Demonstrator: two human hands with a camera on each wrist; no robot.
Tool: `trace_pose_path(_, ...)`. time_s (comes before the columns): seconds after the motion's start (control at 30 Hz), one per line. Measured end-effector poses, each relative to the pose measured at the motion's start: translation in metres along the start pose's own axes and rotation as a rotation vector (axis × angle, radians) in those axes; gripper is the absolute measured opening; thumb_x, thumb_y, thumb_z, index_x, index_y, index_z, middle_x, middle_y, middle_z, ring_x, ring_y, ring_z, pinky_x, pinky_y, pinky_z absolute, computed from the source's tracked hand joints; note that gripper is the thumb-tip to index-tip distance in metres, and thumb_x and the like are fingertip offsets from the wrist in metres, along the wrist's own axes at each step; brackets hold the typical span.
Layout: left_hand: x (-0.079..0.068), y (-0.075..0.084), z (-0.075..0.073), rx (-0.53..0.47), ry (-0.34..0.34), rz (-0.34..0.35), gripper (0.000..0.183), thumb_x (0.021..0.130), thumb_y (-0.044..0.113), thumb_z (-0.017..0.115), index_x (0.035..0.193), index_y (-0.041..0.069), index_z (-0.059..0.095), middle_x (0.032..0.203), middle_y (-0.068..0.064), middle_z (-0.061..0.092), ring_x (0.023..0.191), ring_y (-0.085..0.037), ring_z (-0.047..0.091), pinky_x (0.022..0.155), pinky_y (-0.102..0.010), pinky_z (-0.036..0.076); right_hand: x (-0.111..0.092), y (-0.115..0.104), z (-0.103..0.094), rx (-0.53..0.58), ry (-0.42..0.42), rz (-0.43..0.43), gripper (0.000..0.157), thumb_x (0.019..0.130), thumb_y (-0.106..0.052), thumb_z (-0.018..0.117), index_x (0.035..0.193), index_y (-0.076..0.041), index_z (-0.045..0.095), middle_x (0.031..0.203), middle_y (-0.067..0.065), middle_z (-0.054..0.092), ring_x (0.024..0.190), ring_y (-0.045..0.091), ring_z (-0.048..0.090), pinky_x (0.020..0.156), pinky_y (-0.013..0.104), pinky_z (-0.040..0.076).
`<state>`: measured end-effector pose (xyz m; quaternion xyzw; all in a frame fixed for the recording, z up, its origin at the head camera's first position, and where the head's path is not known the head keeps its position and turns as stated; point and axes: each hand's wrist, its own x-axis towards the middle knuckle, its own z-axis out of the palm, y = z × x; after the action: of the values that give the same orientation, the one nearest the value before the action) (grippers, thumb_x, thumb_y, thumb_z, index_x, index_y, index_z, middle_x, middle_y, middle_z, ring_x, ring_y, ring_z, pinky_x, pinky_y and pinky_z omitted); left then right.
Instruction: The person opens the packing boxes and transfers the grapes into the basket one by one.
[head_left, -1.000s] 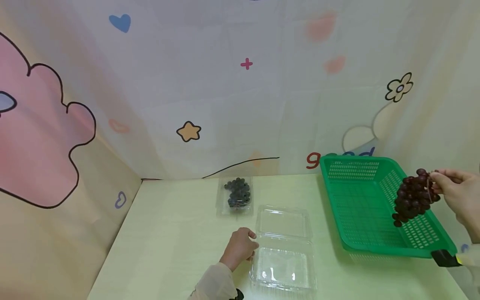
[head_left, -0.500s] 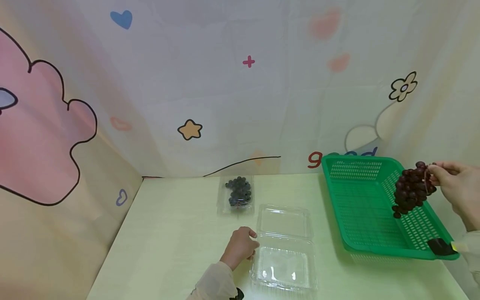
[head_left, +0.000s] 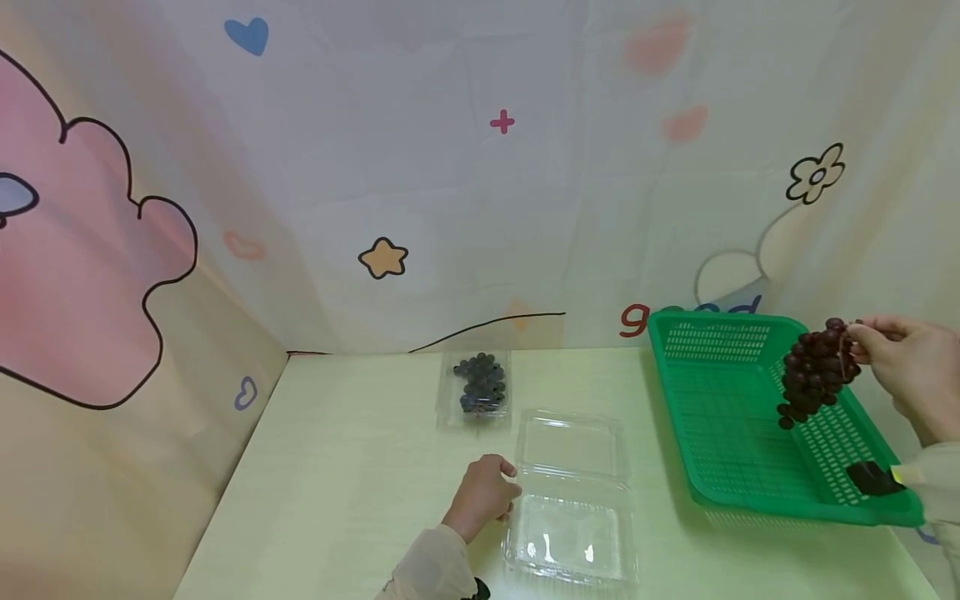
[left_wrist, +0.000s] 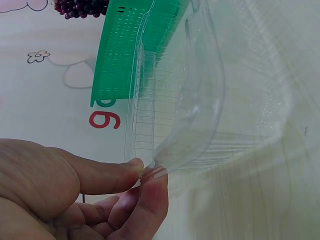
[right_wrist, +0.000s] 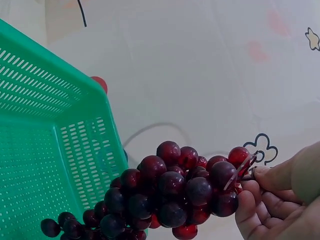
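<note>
My right hand (head_left: pixel 911 367) pinches a bunch of dark red grapes (head_left: pixel 813 371) by its stem, holding it above the right side of a green basket (head_left: pixel 678 433). In the right wrist view the grapes (right_wrist: pixel 172 187) hang down from thumb and fingers (right_wrist: pixel 272 177). My left hand (head_left: pixel 483 492) pinches the left edge of a clear plastic clamshell box (head_left: pixel 570 533), which lies with its lid (head_left: pixel 570 442) folded back. The left wrist view shows thumb and forefinger (left_wrist: pixel 150 200) on the rim of that box (left_wrist: pixel 205 110).
Behind the open box stands another clear box (head_left: pixel 450 412) with dark grapes (head_left: pixel 480 383) in it. A patterned curtain (head_left: pixel 450 167) rises along the back and sides of the pale table (head_left: pixel 337 467). The green basket takes up the table's right part.
My right hand has lifted slightly and moved a little to the left with the grapes. The left hand stays at the box edge; the head view has shifted slightly.
</note>
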<state>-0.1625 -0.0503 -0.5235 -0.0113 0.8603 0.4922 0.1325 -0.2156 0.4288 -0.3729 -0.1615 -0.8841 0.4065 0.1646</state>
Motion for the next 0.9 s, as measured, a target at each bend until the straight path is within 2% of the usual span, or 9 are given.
trace_pose_path(0.23, -0.001, 0.002, -0.001, -0.003, 0.001, 0.001, 0.012, 0.09, -0.008, 0.069, 0.099, -0.004, 0.063, 0.062, -0.007, 0.059, 0.045, -0.01, 0.051, 0.044, -0.023, 0.05, 0.008, -0.003, 0.005, -0.036, 0.008, 0.028, 0.045, 0.111, -0.023, 0.046, 0.133, 0.016, 0.053, 0.068, -0.032, 0.045, 0.056, -0.013, 0.05, 0.052, 0.011, 0.049)
trace_pose_path(0.47, -0.002, 0.002, -0.002, 0.003, -0.004, 0.001, 0.011, 0.09, -0.007, 0.068, 0.098, -0.002, 0.063, 0.06, -0.007, 0.059, 0.043, -0.01, 0.049, 0.044, -0.023, 0.048, 0.016, -0.002, 0.009, 0.004, 0.003, 0.022, 0.045, 0.109, -0.021, 0.049, 0.132, 0.018, 0.053, 0.067, -0.031, 0.046, 0.055, -0.011, 0.052, 0.053, 0.012, 0.05)
trace_pose_path(0.63, -0.001, 0.002, -0.002, -0.008, -0.01, -0.004, 0.012, 0.09, -0.007, 0.068, 0.1, -0.003, 0.063, 0.062, -0.01, 0.061, 0.045, -0.011, 0.05, 0.045, -0.024, 0.049, 0.023, -0.001, 0.012, -0.034, -0.001, 0.039, 0.048, 0.11, -0.025, 0.047, 0.134, 0.016, 0.053, 0.067, -0.033, 0.045, 0.056, -0.013, 0.051, 0.054, 0.012, 0.05)
trace_pose_path(0.73, 0.0, 0.002, -0.002, -0.018, -0.008, -0.005, 0.012, 0.09, -0.007, 0.068, 0.1, -0.004, 0.063, 0.063, -0.01, 0.061, 0.045, -0.011, 0.051, 0.045, -0.024, 0.05, 0.027, -0.002, 0.014, -0.043, -0.003, 0.054, 0.047, 0.11, -0.024, 0.046, 0.136, 0.016, 0.053, 0.072, -0.027, 0.048, 0.057, -0.013, 0.051, 0.054, 0.012, 0.051)
trace_pose_path(0.9, 0.001, 0.001, -0.001, -0.014, 0.004, -0.012, 0.013, 0.088, -0.008, 0.069, 0.1, -0.004, 0.064, 0.063, -0.008, 0.06, 0.046, -0.011, 0.051, 0.044, -0.024, 0.05, 0.035, -0.001, 0.02, 0.006, -0.007, 0.07, 0.045, 0.11, -0.02, 0.046, 0.136, 0.017, 0.051, 0.073, -0.026, 0.048, 0.056, -0.013, 0.053, 0.056, 0.013, 0.053)
